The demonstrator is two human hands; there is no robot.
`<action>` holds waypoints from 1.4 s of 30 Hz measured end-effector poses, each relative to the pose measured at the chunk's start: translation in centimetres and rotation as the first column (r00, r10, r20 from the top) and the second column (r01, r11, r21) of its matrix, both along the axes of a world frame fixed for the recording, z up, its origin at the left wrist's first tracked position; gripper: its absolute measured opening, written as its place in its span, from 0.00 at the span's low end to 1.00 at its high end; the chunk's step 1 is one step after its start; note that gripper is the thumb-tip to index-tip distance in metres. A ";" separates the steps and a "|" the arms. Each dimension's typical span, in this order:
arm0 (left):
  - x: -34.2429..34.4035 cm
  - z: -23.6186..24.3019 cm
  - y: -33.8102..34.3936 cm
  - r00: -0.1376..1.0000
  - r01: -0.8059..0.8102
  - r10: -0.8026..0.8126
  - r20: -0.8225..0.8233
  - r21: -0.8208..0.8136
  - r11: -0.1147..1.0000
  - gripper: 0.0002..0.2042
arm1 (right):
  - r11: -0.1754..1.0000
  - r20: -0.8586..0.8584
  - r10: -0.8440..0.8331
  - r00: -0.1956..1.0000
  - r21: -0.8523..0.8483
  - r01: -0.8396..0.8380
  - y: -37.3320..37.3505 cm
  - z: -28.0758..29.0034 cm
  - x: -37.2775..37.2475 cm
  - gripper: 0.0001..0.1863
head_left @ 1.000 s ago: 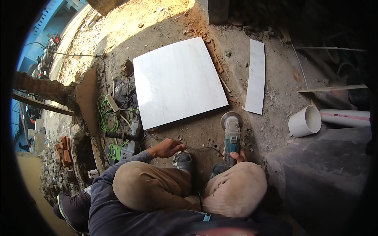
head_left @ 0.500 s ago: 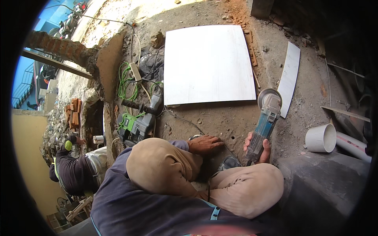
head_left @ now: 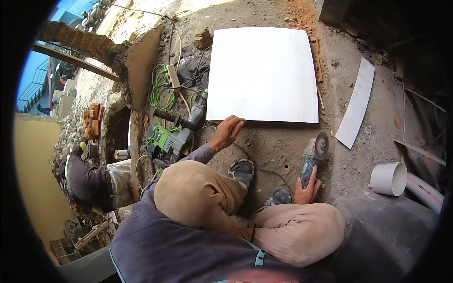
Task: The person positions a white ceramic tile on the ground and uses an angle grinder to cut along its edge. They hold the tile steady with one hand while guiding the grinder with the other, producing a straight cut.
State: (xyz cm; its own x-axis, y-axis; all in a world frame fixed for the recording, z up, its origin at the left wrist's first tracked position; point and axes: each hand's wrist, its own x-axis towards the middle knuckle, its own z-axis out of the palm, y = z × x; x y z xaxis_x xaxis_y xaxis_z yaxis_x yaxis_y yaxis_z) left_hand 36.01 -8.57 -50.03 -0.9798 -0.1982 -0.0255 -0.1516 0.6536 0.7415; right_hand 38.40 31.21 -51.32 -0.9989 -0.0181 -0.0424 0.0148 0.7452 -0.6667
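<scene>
While the left hand (head_left: 227, 133), fingers spread, rests at the tile's (head_left: 262, 73) near edge, right hand (head_left: 307, 189) grips the grinder (head_left: 312, 155) below it. Likely positioning; next, steadying the tile.

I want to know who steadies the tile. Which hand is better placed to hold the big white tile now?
The left hand: its fingers already touch the near edge of the tile. The right hand is busy gripping the grinder, apart from the tile.

Both hands (head_left: 227, 132) (head_left: 307, 189) outstretched, fingers curled.
</scene>
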 end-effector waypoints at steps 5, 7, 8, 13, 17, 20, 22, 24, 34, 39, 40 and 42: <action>-2.4 -0.8 -7.3 0.907 -0.393 0.380 -0.181 -0.040 0.919 0.13 | 0.953 -0.054 0.037 0.998 0.302 -0.019 0.1 -1.2 -0.6 0.48; -2.9 -1.6 -9.6 0.884 -0.414 0.380 -0.272 -0.083 0.906 0.14 | 0.929 -0.100 0.022 0.995 0.369 0.017 -0.3 -1.3 -0.9 0.48; -3.3 -2.2 -10.4 0.866 -0.421 0.410 -0.285 0.025 0.907 0.15 | 0.935 -0.077 -0.001 0.997 0.355 0.028 -0.5 -1.3 -1.0 0.49; -6.2 -4.8 -14.4 0.861 -0.469 0.432 -0.266 -0.090 0.879 0.23 | 0.886 -0.054 -0.062 0.997 0.457 0.079 -0.7 -2.0 -0.9 0.49; -8.9 -5.2 -15.9 0.813 -0.581 0.582 -0.010 0.055 0.812 0.27 | 0.900 -0.011 -0.093 0.996 0.427 0.089 -1.0 -2.4 -1.0 0.49; -9.9 -5.4 -16.5 0.841 -0.541 0.530 0.105 0.154 0.827 0.24 | 0.923 0.027 -0.101 0.995 0.374 0.084 -1.0 -2.3 -1.1 0.51; -10.4 -5.9 -17.2 0.841 -0.541 0.517 0.160 0.265 0.798 0.22 | 0.927 -0.010 -0.080 0.997 0.368 0.078 -0.9 -2.2 -1.2 0.51; -10.7 -6.4 -18.4 0.838 -0.545 0.506 0.204 0.276 0.792 0.23 | 0.934 -0.003 -0.073 0.997 0.351 0.070 -0.8 -2.0 -1.0 0.50; -10.9 -8.2 -20.2 0.787 -0.617 0.529 0.319 0.386 0.686 0.25 | 0.992 0.042 -0.082 0.996 0.099 0.077 0.3 -2.6 -1.4 0.46; -11.1 -8.5 -21.2 0.770 -0.632 0.521 0.369 0.321 0.706 0.25 | 0.994 0.031 -0.103 0.994 0.044 0.102 0.5 -3.0 -1.5 0.47; -10.9 -8.6 -21.2 0.795 -0.605 0.496 0.350 0.388 0.695 0.25 | 0.991 0.044 -0.094 0.995 0.099 0.090 0.5 -3.1 -1.6 0.47; -10.9 -8.8 -21.2 0.834 -0.551 0.449 0.320 0.462 0.695 0.25 | 0.986 -0.008 -0.069 0.998 0.151 0.070 0.4 -3.3 -1.7 0.48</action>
State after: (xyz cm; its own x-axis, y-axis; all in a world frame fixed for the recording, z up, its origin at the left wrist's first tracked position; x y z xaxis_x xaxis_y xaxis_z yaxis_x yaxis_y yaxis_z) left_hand 25.14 -29.77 -58.80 -0.7080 -0.5632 -0.4261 -0.4974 -0.0306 0.8670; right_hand 36.72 31.66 -54.60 -0.9976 0.0579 -0.0371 0.0688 0.8344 -0.5469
